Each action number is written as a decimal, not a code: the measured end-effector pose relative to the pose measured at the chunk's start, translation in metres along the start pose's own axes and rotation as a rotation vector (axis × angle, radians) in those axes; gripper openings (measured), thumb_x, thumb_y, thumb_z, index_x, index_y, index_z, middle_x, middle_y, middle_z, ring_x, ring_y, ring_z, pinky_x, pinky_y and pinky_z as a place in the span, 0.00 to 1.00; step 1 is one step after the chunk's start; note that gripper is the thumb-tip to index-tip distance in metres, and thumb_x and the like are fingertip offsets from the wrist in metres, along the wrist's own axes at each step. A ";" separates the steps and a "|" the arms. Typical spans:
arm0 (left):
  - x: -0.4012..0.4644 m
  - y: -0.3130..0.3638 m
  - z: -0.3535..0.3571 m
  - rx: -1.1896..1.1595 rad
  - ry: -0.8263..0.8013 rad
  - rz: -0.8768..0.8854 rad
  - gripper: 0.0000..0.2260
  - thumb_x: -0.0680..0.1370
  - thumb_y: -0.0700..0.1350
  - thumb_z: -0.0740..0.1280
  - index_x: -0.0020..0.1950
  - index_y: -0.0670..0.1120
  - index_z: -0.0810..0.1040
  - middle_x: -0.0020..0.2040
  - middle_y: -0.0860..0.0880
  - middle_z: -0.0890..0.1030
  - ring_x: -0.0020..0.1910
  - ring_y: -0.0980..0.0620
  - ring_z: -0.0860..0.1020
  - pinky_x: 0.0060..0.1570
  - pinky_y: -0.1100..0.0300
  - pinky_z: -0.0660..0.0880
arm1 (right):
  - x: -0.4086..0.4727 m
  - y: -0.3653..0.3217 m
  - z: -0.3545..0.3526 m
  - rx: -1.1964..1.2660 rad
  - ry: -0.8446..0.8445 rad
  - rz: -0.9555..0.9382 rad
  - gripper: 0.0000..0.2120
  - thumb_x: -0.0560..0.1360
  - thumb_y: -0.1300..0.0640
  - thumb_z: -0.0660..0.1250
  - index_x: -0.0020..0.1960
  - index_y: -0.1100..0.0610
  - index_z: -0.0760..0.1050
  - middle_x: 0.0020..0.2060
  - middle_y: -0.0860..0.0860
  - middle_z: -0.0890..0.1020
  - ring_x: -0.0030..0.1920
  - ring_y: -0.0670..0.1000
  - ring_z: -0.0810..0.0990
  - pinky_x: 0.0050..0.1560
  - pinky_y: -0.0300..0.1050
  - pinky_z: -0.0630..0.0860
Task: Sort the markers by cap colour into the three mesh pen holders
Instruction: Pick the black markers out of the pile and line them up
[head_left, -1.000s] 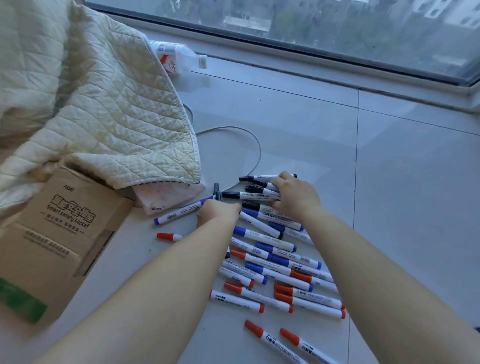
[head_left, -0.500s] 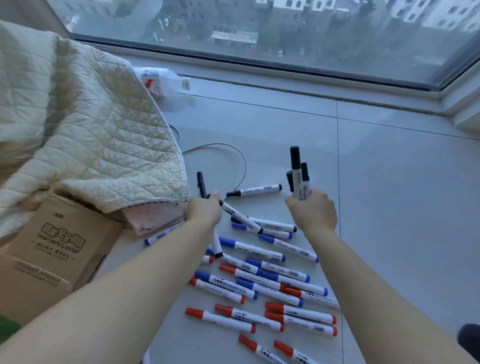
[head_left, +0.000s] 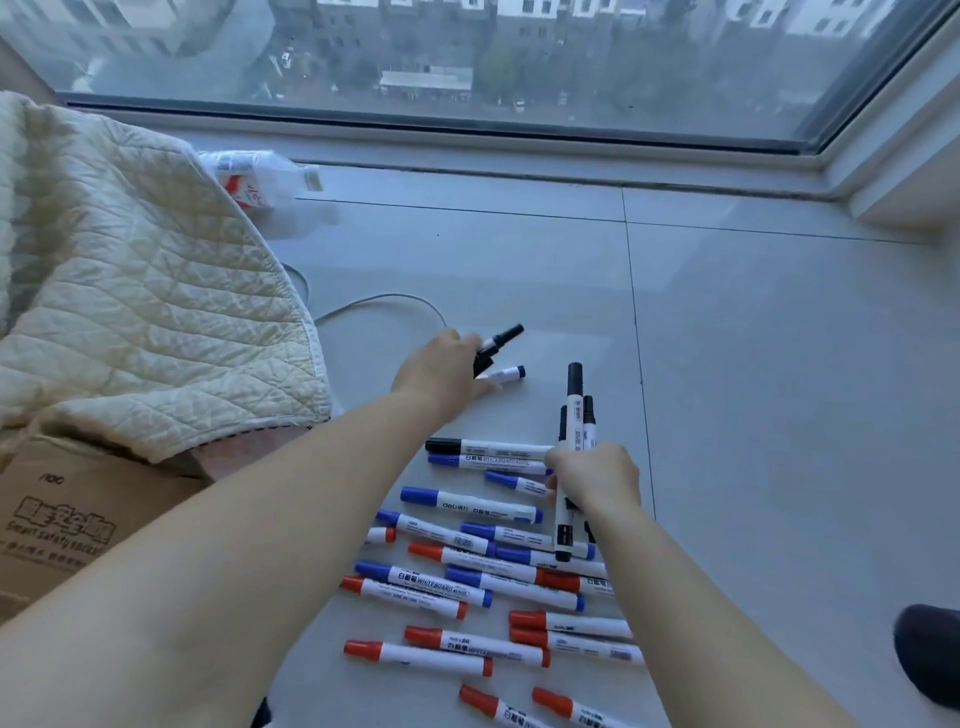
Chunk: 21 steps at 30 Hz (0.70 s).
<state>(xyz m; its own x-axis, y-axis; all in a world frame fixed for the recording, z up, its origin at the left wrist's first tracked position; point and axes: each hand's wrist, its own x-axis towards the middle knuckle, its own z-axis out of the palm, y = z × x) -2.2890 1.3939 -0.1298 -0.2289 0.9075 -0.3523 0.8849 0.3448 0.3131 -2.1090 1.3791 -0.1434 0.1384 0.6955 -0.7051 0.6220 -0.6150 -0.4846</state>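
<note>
The fingers of the left hand (head_left: 444, 371) are hidden behind its own back, so the grip on the black-capped markers (head_left: 498, 340) cannot be made out, nor their number. The barrels of the black-capped bundle (head_left: 574, 415) are covered by the right hand (head_left: 597, 480). Several red-capped markers (head_left: 540, 709) are cut off by the bottom edge. A dark object (head_left: 930, 654) at the right edge is cropped and cannot be identified. The cardboard box (head_left: 67, 525) is partly hidden under the quilted blanket (head_left: 145, 291).

Both hands hold black-capped markers above the floor pile.
Right hand (head_left: 597, 480) grips an upright bunch (head_left: 574, 415); left hand (head_left: 441, 371) holds black-capped markers (head_left: 501, 338) beyond the red and blue markers (head_left: 467, 582).
</note>
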 end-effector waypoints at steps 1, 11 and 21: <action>0.003 0.001 0.004 0.044 -0.037 0.002 0.19 0.74 0.55 0.67 0.59 0.45 0.71 0.57 0.43 0.72 0.53 0.42 0.74 0.45 0.54 0.68 | 0.002 0.001 0.001 -0.003 0.000 0.015 0.05 0.67 0.57 0.66 0.41 0.59 0.75 0.38 0.56 0.84 0.38 0.54 0.83 0.39 0.47 0.79; 0.007 -0.010 0.024 0.100 -0.172 0.004 0.13 0.74 0.55 0.66 0.48 0.48 0.69 0.49 0.46 0.74 0.44 0.47 0.70 0.40 0.55 0.68 | 0.018 -0.006 0.000 0.128 -0.019 0.079 0.04 0.66 0.58 0.67 0.38 0.57 0.74 0.29 0.51 0.82 0.29 0.48 0.82 0.38 0.45 0.79; -0.004 -0.004 0.041 0.207 -0.135 0.134 0.16 0.71 0.59 0.67 0.46 0.48 0.69 0.45 0.49 0.73 0.41 0.49 0.69 0.38 0.57 0.67 | 0.028 -0.016 0.005 0.116 0.002 0.032 0.09 0.67 0.52 0.70 0.36 0.55 0.72 0.27 0.51 0.81 0.34 0.51 0.83 0.38 0.46 0.79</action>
<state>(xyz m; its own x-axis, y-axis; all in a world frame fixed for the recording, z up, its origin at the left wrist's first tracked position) -2.2749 1.3788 -0.1658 -0.0608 0.8967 -0.4385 0.9709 0.1551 0.1825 -2.1190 1.4063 -0.1578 0.1583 0.6759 -0.7198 0.5244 -0.6752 -0.5187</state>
